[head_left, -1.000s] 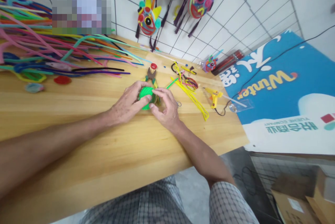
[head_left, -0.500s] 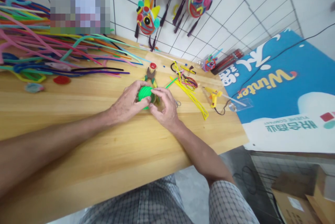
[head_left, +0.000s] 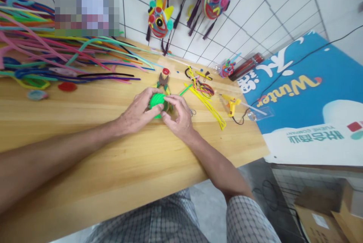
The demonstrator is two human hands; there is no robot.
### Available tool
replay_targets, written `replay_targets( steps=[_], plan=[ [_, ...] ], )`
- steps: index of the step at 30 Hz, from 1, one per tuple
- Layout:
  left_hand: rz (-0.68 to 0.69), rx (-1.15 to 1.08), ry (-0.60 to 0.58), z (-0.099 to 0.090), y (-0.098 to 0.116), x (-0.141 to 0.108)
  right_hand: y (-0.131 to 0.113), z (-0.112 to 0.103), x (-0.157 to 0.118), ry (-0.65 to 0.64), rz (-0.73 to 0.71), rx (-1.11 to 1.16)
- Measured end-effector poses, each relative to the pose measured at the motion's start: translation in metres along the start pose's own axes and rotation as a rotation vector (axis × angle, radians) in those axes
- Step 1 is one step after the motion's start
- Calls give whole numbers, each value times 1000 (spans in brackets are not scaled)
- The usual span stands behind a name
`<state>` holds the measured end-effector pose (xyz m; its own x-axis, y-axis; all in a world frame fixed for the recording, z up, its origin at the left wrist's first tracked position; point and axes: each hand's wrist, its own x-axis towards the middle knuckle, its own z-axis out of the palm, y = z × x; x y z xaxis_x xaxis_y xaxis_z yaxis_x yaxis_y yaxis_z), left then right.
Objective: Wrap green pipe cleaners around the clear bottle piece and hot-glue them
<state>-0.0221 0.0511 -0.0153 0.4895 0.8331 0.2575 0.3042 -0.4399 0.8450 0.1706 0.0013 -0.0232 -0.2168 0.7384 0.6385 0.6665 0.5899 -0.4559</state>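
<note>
Between my hands is a round ball-like form wrapped in bright green pipe cleaner [head_left: 156,101]. My left hand [head_left: 141,111] curls around its left side, thumb across the front. At its right edge my right hand [head_left: 179,116] pinches the winding with thumb and fingertips. A loose green end sticks out beyond the right fingers, towards the upper right. Just behind the hands lie pliers [head_left: 163,80] with green and yellow handles, their lower part hidden. Past the pliers' jaws sits a small red round piece [head_left: 166,71].
Many coloured pipe cleaners [head_left: 93,52] spread over the table's left. Yellow pipe cleaners [head_left: 210,108] and a yellow glue gun [head_left: 233,106] with a cord lie to the right. Decorated masks [head_left: 160,21] hang on the tiled wall. A blue printed board [head_left: 300,84] stands at right.
The green winding has turned slightly in my fingers. Both hands stay in nearly the same place, and the things around them have not moved.
</note>
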Motion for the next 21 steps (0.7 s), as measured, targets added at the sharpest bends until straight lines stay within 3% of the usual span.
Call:
replay_targets(
  steps=[21],
  plan=[
    [-2, -21, 15, 1, -2, 0, 2, 1, -1, -42, 45, 1]
  ],
)
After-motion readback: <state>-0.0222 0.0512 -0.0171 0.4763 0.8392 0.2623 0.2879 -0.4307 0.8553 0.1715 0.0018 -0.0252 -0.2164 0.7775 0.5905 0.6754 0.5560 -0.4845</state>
